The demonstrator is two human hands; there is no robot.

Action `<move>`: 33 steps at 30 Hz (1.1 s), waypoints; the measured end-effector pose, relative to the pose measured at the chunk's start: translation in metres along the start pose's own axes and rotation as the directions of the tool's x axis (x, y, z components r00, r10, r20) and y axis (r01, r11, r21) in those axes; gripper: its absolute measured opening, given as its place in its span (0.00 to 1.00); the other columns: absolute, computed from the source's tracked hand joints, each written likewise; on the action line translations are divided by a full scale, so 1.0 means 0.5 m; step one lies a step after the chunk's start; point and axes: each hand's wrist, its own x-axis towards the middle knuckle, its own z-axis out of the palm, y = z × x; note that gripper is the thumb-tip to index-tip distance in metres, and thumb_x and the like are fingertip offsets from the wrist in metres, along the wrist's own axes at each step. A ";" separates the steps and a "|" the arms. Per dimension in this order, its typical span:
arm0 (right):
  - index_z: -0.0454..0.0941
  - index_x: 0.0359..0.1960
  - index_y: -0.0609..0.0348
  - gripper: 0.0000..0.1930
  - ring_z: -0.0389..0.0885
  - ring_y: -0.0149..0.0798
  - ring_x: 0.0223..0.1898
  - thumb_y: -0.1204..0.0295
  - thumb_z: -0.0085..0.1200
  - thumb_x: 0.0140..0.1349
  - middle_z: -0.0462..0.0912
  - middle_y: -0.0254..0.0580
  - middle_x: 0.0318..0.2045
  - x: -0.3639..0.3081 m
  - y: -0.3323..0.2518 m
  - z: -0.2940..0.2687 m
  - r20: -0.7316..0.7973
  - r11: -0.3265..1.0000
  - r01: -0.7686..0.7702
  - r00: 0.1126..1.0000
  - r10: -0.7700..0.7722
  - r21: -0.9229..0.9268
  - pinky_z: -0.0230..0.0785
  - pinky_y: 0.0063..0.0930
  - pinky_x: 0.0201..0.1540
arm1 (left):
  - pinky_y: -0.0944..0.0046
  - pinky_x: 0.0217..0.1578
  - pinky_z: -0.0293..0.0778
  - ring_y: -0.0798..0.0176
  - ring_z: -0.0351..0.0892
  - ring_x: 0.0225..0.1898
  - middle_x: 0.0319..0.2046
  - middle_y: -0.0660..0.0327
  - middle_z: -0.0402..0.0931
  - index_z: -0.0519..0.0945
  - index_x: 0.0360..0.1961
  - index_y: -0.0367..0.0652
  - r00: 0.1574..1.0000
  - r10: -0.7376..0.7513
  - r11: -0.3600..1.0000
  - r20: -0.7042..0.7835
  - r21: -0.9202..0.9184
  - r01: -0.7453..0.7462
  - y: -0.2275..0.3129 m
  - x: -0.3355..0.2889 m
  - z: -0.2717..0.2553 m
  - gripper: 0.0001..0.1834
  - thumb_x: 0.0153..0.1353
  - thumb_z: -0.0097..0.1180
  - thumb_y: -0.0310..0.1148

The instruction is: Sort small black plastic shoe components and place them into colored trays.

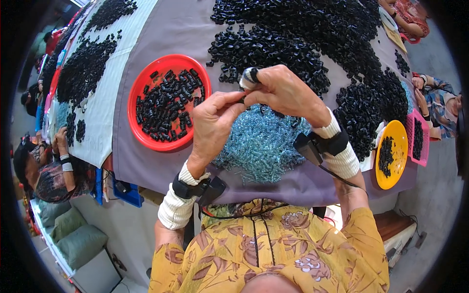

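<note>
Left hand (pixel 212 119) slanted toward 1 o'clock, right hand (pixel 286 90) bent in toward 10 o'clock; fingertips met. Both pinched nearly closed on a small dark piece (pixel 243 99), mostly covered by fingers; couldn't tell its pointing direction or long axis. Piece was over the table, just off the blue heap's (pixel 264 146) 11 o'clock edge. From the hands: red plate (pixel 132 105) sat at 9 o'clock, black pile (pixel 273 53) at 1, yellow plate (pixel 400 151) at 4.

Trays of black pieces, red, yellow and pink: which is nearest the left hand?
The round red tray, right beside the left hand; the yellow tray and pink tray both sit well off to the right.
</note>
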 end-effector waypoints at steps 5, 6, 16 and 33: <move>0.70 0.18 0.69 0.20 0.73 0.53 0.18 0.65 0.66 0.47 0.71 0.56 0.16 0.043 -0.008 0.003 0.020 0.998 -0.023 1.000 0.022 0.063 0.64 0.39 0.22 | 0.75 0.37 0.74 0.73 0.78 0.34 0.35 0.63 0.81 0.80 0.45 0.33 0.995 0.094 0.995 -0.043 0.039 -0.092 -0.009 0.008 -0.026 0.13 0.58 0.58 0.19; 0.72 0.19 0.70 0.20 0.70 0.47 0.16 0.63 0.66 0.48 0.71 0.54 0.14 0.043 0.022 0.016 0.016 0.989 -0.060 0.998 0.058 0.138 0.62 0.36 0.20 | 0.75 0.37 0.74 0.73 0.78 0.34 0.34 0.62 0.81 0.80 0.46 0.32 0.998 0.042 0.999 -0.047 0.030 -0.041 -0.004 0.008 -0.030 0.13 0.58 0.58 0.19; 0.75 0.21 0.64 0.09 0.80 0.53 0.32 0.71 0.59 0.52 0.79 0.51 0.24 0.025 0.096 0.079 0.188 0.929 -0.065 0.972 0.142 -0.365 0.71 0.44 0.33 | 0.72 0.35 0.76 0.71 0.79 0.32 0.35 0.61 0.81 0.79 0.44 0.33 0.981 -0.177 0.942 -0.078 -0.302 0.146 -0.022 0.009 -0.053 0.11 0.61 0.56 0.24; 0.72 0.20 0.68 0.14 0.75 0.53 0.20 0.70 0.61 0.53 0.74 0.56 0.18 -0.013 0.032 0.041 -0.030 0.988 -0.074 0.996 0.079 0.137 0.65 0.38 0.22 | 0.64 0.40 0.79 0.63 0.81 0.37 0.38 0.54 0.79 0.73 0.45 0.35 0.962 -0.255 0.769 0.101 -0.581 0.265 -0.051 0.016 -0.011 0.10 0.64 0.52 0.25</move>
